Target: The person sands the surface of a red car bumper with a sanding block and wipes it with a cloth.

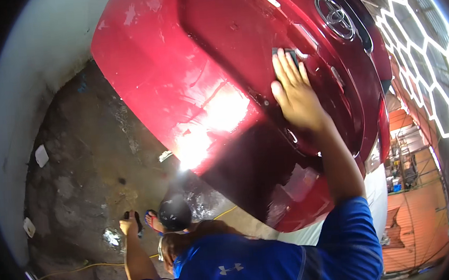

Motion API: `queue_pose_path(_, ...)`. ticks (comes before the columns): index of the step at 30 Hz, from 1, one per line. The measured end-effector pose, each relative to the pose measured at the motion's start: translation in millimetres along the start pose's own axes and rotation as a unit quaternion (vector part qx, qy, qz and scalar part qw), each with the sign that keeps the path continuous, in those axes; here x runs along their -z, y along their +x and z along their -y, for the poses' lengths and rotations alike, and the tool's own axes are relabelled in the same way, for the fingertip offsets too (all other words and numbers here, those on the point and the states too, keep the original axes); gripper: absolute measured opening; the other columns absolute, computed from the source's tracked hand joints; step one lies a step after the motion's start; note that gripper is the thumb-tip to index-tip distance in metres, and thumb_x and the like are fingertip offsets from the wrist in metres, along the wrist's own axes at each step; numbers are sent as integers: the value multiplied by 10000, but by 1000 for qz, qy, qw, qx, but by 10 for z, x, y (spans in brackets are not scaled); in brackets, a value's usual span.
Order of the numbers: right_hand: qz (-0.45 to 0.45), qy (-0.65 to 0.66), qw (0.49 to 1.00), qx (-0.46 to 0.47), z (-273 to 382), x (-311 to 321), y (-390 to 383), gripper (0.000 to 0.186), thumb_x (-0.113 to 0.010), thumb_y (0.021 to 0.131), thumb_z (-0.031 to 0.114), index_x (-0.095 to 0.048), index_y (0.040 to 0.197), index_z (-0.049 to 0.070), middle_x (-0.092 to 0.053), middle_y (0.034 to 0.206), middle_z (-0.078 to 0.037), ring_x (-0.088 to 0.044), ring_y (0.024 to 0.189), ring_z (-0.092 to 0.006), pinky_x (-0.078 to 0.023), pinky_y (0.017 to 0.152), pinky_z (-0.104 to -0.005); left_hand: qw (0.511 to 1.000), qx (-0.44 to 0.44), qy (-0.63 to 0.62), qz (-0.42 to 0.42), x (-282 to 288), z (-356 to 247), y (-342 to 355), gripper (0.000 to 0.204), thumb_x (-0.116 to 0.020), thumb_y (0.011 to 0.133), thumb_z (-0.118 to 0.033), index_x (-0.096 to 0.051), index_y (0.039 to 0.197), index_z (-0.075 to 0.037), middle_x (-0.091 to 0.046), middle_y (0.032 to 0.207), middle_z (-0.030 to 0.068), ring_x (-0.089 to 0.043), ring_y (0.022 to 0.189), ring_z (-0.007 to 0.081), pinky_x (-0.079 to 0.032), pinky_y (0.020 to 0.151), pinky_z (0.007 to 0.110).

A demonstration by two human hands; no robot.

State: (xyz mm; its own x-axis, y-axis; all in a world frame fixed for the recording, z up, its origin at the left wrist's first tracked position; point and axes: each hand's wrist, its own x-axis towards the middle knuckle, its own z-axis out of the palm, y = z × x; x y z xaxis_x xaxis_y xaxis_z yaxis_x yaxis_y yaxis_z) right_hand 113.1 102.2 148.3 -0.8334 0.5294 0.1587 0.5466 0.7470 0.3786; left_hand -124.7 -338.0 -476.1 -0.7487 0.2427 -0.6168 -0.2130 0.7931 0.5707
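Dark pad [294,57]: under right-hand fingertips, edges peeking out both sides, against red car body [228,28].
Left hand [126,224]: low, well apart from pad, at a small dark object [140,224]; can't tell whether gripped.
Sandaled foot [153,219]: just right of left hand.
Yellow cable [98,264]: along floor.
Right hand [297,98]: flat, fingers slightly spread, thumb out to left.
Chrome emblem [335,17]: up-right of pad, near, not touching.

The right hand [295,94] has room leftward over the car [227,33], an emblem [334,17] blocks its upper right, and a round black thing [175,213] separates the left hand [129,225] from the car.
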Motion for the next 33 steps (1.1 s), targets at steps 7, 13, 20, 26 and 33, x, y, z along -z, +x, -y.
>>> queue_pose_path(7,26,-23,997,67,-154,-70,154,612,-379,1139,330,-319,1661,15,-290,1746,-182,-250,1628,-319,-119,1317,-592,999,-33,5,-2,63,-14,-369,553,-788,868,-538,-792,1009,-3,-782,990,257,-764,964,443,-588,842,529)
queue_pose_path(13,136,214,957,139,214,194,-486,624,-377,1125,234,-243,1672,-35,-215,1756,-234,-163,1654,-332,-89,1326,-599,998,44,12,-53,-9,337,-294,579,-798,848,-547,-785,1035,1,-780,1001,271,-755,995,457,-583,881,531)
queue_pose_path(20,79,179,968,157,209,-318,1594,683,-259,1172,443,-139,1710,40,-144,1782,-188,-97,1664,-238,19,1351,-475,999,17,-30,-21,-131,335,-264,846,-782,833,-691,-715,1171,82,-753,1121,319,-716,1083,511,-568,933,542)
queue_pose_path(26,159,150,959,183,123,143,-210,739,-417,1101,303,-136,1695,-35,-139,1781,-224,-115,1663,-351,-49,1322,-599,993,86,-21,-81,180,858,-408,901,-787,836,-690,-688,1161,144,-723,1126,378,-706,1118,508,-554,963,545)
queue_pose_path(33,83,36,975,204,364,104,272,679,-475,1091,274,-272,1663,-31,-261,1745,-220,-234,1632,-351,-96,1319,-605,982,109,6,-157,80,752,-329,826,-767,893,-636,-692,1178,135,-743,1151,331,-709,1128,496,-562,957,533)
